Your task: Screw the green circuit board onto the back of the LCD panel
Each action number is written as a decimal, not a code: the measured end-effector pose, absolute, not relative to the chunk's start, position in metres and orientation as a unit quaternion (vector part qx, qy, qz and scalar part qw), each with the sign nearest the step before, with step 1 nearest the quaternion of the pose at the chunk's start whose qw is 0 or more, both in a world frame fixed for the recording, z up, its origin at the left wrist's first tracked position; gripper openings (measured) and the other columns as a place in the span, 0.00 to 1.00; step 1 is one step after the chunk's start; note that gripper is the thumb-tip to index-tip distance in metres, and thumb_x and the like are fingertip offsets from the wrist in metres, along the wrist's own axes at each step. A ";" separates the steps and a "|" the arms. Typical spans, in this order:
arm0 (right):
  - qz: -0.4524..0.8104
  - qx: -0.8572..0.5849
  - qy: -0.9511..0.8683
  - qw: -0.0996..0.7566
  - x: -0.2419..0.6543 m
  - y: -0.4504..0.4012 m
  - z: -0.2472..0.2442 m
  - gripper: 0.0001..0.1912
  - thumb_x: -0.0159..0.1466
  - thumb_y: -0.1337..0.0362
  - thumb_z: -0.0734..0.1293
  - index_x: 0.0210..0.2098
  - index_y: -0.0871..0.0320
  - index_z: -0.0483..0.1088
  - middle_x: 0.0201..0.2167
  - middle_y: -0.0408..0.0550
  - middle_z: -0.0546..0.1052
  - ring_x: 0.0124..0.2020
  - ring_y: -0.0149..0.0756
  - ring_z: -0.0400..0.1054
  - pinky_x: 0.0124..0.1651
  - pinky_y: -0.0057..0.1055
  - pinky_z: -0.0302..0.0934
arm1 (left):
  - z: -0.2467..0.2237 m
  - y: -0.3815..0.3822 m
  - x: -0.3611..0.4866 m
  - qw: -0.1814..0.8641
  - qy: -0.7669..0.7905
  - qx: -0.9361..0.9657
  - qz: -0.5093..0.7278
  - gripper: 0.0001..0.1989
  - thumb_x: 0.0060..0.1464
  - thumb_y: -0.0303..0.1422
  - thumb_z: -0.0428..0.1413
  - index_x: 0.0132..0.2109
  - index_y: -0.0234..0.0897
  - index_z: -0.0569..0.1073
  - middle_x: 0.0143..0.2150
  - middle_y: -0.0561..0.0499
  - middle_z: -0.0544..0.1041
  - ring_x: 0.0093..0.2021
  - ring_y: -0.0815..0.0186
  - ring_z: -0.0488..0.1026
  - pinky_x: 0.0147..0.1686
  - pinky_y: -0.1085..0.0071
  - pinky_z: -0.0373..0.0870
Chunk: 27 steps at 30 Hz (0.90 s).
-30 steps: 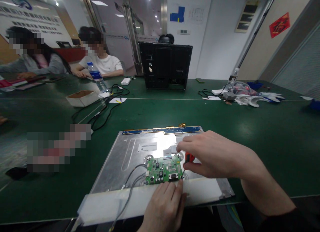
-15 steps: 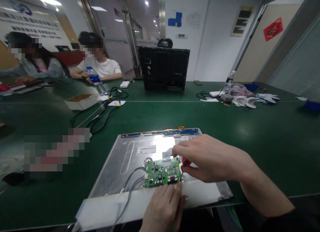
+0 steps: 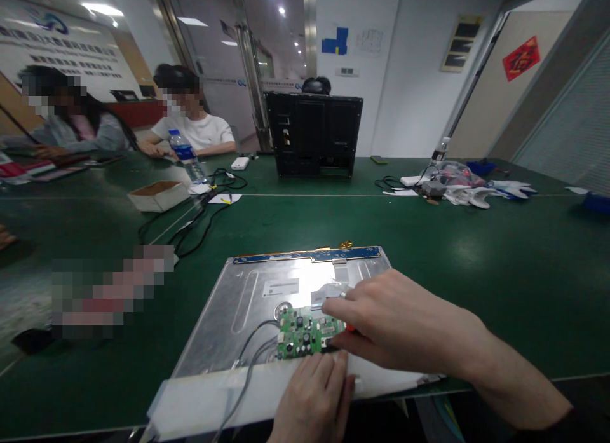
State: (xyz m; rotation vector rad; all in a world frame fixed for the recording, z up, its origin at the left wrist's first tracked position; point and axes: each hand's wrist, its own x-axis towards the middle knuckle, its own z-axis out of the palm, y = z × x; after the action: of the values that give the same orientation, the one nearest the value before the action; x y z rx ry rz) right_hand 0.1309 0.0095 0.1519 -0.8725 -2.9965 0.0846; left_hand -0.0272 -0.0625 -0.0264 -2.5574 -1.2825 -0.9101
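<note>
Green board by extended, close-set left fingers; red handle pinched in right fingers.

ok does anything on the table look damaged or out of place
No damage stands out, though the right hand hides part of the green circuit board. The black cables by the white box look untidy, in a loose tangle.

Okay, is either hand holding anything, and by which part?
The right hand holds a small red tool, mostly hidden by the fingers, so which part is gripped can't be told.
</note>
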 end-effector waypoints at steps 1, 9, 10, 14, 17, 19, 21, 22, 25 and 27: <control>0.034 -0.277 -0.960 0.011 0.131 0.011 0.153 0.07 0.65 0.62 0.62 0.40 0.57 0.68 0.30 0.46 0.77 0.29 0.35 0.71 0.27 0.30 0.52 | -0.027 -0.063 -0.027 0.073 -0.426 -0.850 -0.301 0.08 0.64 0.28 0.44 0.38 0.35 0.68 0.29 0.48 0.72 0.27 0.61 0.71 0.25 0.67 0.67; 0.036 -0.295 -0.955 0.015 0.131 0.016 0.152 0.18 0.61 0.48 0.66 0.40 0.56 0.67 0.29 0.45 0.77 0.28 0.38 0.71 0.25 0.31 0.50 | -0.032 -0.061 -0.028 0.062 -0.421 -0.849 -0.314 0.08 0.63 0.27 0.45 0.39 0.36 0.68 0.30 0.48 0.72 0.28 0.61 0.72 0.28 0.65 0.69; 0.030 -0.304 -0.952 0.016 0.131 0.016 0.152 0.19 0.61 0.47 0.66 0.39 0.56 0.67 0.28 0.45 0.77 0.27 0.38 0.71 0.25 0.31 0.49 | -0.031 -0.061 -0.028 0.062 -0.423 -0.849 -0.310 0.08 0.63 0.27 0.45 0.40 0.35 0.68 0.30 0.48 0.73 0.28 0.61 0.72 0.28 0.65 0.69; 0.018 -0.317 -0.948 0.007 0.131 0.016 0.150 0.11 0.64 0.55 0.64 0.34 0.57 0.69 0.25 0.45 0.76 0.25 0.36 0.70 0.25 0.31 0.47 | -0.029 -0.061 -0.028 0.075 -0.424 -0.853 -0.295 0.11 0.65 0.29 0.43 0.47 0.32 0.68 0.29 0.47 0.72 0.27 0.61 0.71 0.26 0.66 0.68; 0.021 -0.303 -0.953 0.008 0.134 0.016 0.151 0.04 0.63 0.63 0.63 0.37 0.56 0.67 0.28 0.45 0.76 0.26 0.35 0.69 0.27 0.31 0.49 | -0.028 -0.062 -0.028 0.080 -0.423 -0.853 -0.294 0.11 0.65 0.29 0.43 0.48 0.31 0.68 0.30 0.47 0.72 0.27 0.61 0.71 0.26 0.67 0.68; 0.028 -0.288 -0.957 0.009 0.138 0.015 0.152 0.05 0.62 0.65 0.63 0.39 0.57 0.65 0.30 0.45 0.76 0.28 0.35 0.68 0.28 0.31 0.51 | -0.029 -0.062 -0.028 0.080 -0.424 -0.852 -0.295 0.11 0.65 0.29 0.43 0.48 0.31 0.68 0.30 0.47 0.72 0.28 0.61 0.71 0.27 0.66 0.68; 0.041 -0.279 -0.959 0.009 0.140 0.015 0.153 0.07 0.62 0.65 0.64 0.40 0.57 0.64 0.32 0.45 0.76 0.30 0.35 0.68 0.28 0.30 0.52 | -0.031 -0.062 -0.028 0.079 -0.424 -0.852 -0.295 0.11 0.65 0.29 0.44 0.48 0.31 0.68 0.30 0.47 0.72 0.28 0.61 0.71 0.27 0.66 0.67; 0.049 -0.280 -0.959 0.009 0.141 0.015 0.153 0.08 0.62 0.63 0.65 0.40 0.56 0.64 0.32 0.45 0.76 0.30 0.36 0.69 0.28 0.30 0.52 | -0.031 -0.062 -0.029 0.076 -0.424 -0.853 -0.295 0.10 0.65 0.29 0.44 0.47 0.32 0.68 0.30 0.47 0.72 0.28 0.61 0.71 0.27 0.66 0.67; 0.051 -0.298 -0.953 0.013 0.140 0.016 0.152 0.15 0.61 0.53 0.68 0.40 0.56 0.64 0.31 0.44 0.77 0.30 0.38 0.70 0.27 0.30 0.51 | -0.032 -0.062 -0.029 0.061 -0.423 -0.856 -0.293 0.09 0.64 0.28 0.45 0.45 0.33 0.68 0.30 0.47 0.72 0.27 0.61 0.71 0.27 0.65 0.68; 0.037 -0.314 -0.949 0.010 0.138 0.016 0.151 0.17 0.61 0.49 0.67 0.39 0.55 0.65 0.29 0.44 0.76 0.28 0.38 0.70 0.25 0.31 0.49 | -0.031 -0.062 -0.029 0.061 -0.422 -0.855 -0.294 0.09 0.64 0.28 0.45 0.46 0.32 0.68 0.30 0.48 0.72 0.28 0.60 0.71 0.27 0.65 0.68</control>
State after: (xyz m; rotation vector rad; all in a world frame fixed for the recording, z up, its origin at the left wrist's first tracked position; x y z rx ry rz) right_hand 0.1380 0.0165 0.1511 -0.9808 -2.9619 0.1162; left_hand -0.0292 -0.0618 -0.0314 -2.5880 -1.2764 -0.8910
